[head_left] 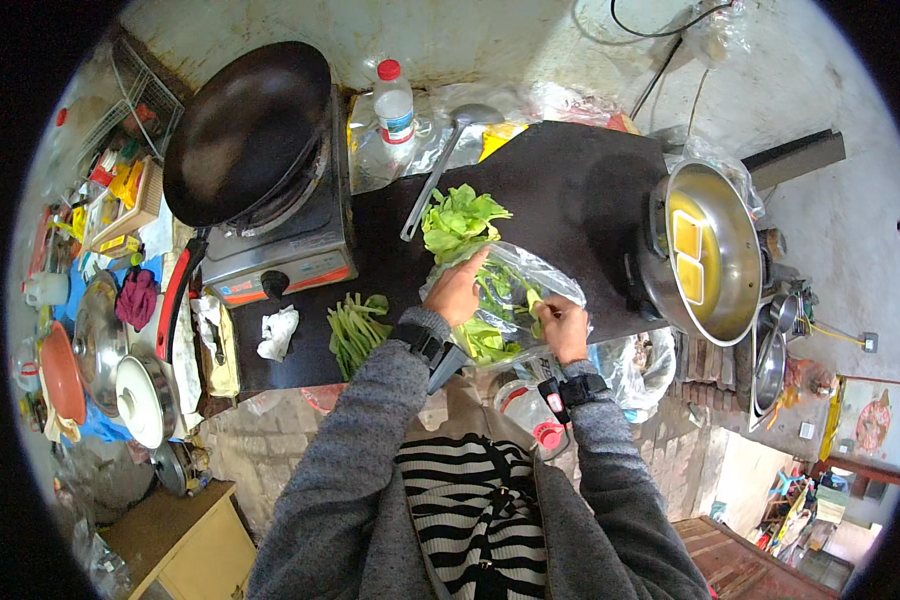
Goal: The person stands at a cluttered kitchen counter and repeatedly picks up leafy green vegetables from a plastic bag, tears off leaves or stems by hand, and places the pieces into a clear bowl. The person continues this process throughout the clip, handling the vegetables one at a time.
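Observation:
A clear plastic bag with leafy greens in it lies at the dark table's near edge. My left hand rests over the bag's left side, index finger stretched toward a loose pile of green leaves. Its other fingers are hidden, so its grip on the bag or leaves is unclear. With thumb and fingertips, my right hand pinches a pale green stem at the bag's right side. A bunch of cut green stems sits left of my left forearm.
A black wok stands on a gas stove at left, its red-black handle jutting nearer. Behind the greens are a metal ladle and a red-capped bottle. At right, a steel pan holds yellowish liquid. A crumpled tissue lies near the stove.

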A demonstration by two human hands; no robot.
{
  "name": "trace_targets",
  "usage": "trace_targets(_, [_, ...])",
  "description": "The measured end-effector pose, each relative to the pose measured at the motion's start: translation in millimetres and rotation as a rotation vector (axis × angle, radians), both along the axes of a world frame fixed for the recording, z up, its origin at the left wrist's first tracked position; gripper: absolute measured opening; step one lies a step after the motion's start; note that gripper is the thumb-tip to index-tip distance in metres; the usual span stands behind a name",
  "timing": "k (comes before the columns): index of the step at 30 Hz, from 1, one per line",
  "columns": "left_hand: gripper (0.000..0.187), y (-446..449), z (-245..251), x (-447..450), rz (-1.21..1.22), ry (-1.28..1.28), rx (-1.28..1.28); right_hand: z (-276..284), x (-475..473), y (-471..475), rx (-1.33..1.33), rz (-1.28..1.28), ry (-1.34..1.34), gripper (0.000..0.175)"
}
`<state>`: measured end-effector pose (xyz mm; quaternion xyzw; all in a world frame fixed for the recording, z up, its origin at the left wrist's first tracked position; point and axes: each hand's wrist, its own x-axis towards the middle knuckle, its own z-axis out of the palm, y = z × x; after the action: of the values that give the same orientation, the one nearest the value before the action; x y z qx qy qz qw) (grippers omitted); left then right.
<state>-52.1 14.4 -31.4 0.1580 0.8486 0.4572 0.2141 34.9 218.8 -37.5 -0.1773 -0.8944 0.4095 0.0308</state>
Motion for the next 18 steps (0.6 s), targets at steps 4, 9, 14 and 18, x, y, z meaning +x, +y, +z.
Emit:
trace_targets(4, [0.068, -0.5, 1.9, 0.9, -0.021, 0.009, 0.05, -20.6, -11.8, 10.4, 0.156, -0.033, -0.044, 0.01])
trace_targets(9, [0.069, -17.9, -14.4, 5.4, -0.004, 0.1, 0.094, -12.3, -15.2, -6.6, 0.311, 0.272, 0.216, 0.013])
trace_targets(14, [0.065, -21.9, -16.4, 6.4, 0.019, 0.225, 0.133, -22.8, -34.1, -38.3, 0.167, 0.454, 0.085, 0.016])
trace_targets(18, [0.063, -22.4, 0.3, 5.0, 0.005, 0.11, 0.126, -48.3, -54.0, -29.9, 0.41, 0.321, -0.252, 0.025])
